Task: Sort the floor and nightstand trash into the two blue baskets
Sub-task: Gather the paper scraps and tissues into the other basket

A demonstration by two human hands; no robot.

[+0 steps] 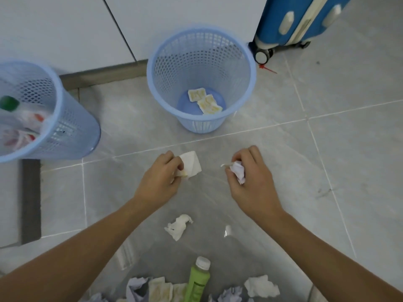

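Observation:
My left hand point(162, 177) grips a folded white tissue point(193, 163) with a yellowish stain. My right hand point(250, 173) is closed on a crumpled white paper ball point(238, 171). Both hover above the tiled floor in front of the middle blue basket point(201, 40), which holds two stained tissues point(205, 100). A second blue basket point(65, 118) at the left holds plastic items, among them a bottle with a green cap point(8, 103). On the floor near me lie a crumpled tissue point(177, 226), a green bottle point(197, 280) and several paper wads point(260, 285).
A blue suitcase point(298, 20) stands at the upper right by the white cabinet point(65, 29). A grey furniture edge point(30, 199) runs along the left. A small red scrap point(267, 69) lies beside the suitcase wheel.

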